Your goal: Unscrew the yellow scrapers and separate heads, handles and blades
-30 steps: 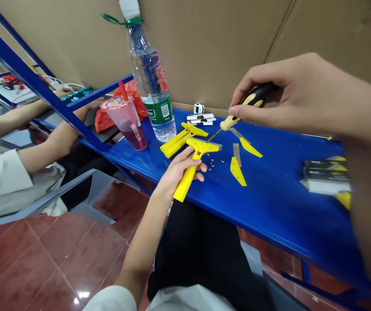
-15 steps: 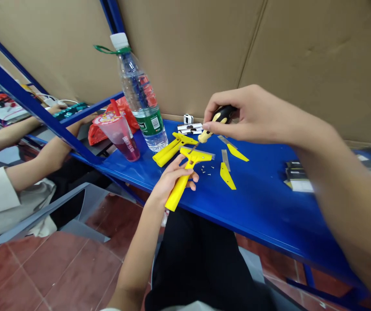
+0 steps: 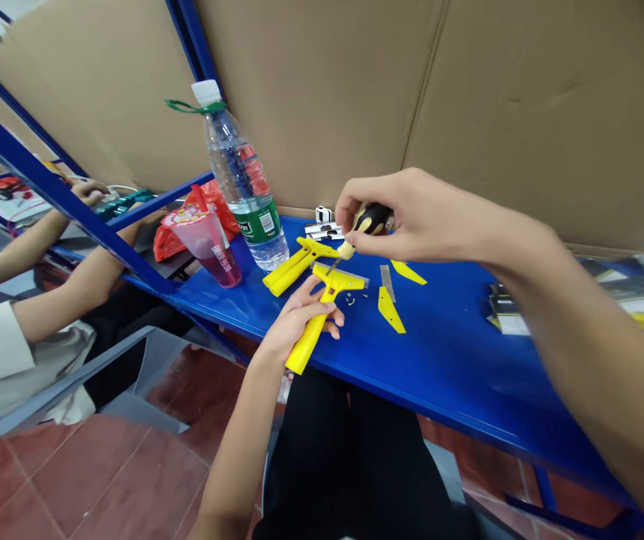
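My left hand (image 3: pixel 299 319) is closed around the handle of a yellow scraper (image 3: pixel 311 341), its wide head up and a thin blade along the top edge. From above, my right hand (image 3: pixel 394 221) grips a black and cream screwdriver (image 3: pixel 371 219). The screwdriver's tip meets the left part of the scraper's head; whether it sits in a screw is too small to tell. Close by lie more yellow scraper handles (image 3: pixel 291 271), a yellow cover plate (image 3: pixel 390 311), a second cover plate (image 3: pixel 408 271), a blade (image 3: pixel 386 279) and several small screws (image 3: pixel 349 300).
A water bottle (image 3: pixel 251 202) and a pink drink cup (image 3: pixel 209 247) stand at the left of the blue table (image 3: pixel 456 360). Behind them is a red plastic bag (image 3: pixel 217 202). Dark packs (image 3: pixel 504 304) lie at the right. Across a blue frame, another person's arms (image 3: pixel 79 285) are at work.
My right hand and the screwdriver have shifted slightly left, still at the scraper's head. The view has tilted a little, while my left hand keeps its hold.
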Available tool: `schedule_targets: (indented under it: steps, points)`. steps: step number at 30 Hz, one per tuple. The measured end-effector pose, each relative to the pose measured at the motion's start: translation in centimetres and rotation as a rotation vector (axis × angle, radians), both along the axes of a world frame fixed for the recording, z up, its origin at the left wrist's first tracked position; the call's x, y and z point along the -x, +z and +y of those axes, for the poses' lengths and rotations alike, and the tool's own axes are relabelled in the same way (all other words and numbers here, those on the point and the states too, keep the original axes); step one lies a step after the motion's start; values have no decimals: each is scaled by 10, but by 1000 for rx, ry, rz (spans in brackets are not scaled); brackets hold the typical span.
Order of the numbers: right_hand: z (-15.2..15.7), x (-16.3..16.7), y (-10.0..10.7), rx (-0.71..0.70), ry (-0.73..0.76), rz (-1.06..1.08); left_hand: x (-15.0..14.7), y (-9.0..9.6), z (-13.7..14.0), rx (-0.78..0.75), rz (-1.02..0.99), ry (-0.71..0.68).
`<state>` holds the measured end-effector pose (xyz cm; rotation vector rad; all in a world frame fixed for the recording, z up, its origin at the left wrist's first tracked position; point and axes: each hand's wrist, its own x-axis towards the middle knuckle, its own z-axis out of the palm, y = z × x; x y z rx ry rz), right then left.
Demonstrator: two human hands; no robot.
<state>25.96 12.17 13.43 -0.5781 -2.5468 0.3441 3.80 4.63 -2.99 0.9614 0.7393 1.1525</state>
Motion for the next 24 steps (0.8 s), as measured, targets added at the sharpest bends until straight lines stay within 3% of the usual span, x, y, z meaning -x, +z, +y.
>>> schedule_targets:
  steps: [3,9,15,24]
  points:
    - [-6,1,1,-31,-4,-40,0,1,0,-2,15,-7]
    - [-9,0,1,-76,-210,-58,1,1,-1,-24,42,0]
    - [-12,1,6,5,-45,-7,4,-9,1,-46,24,35]
    - [-11,27,-34,18,-147,269,-4,-11,3,-46,88,96]
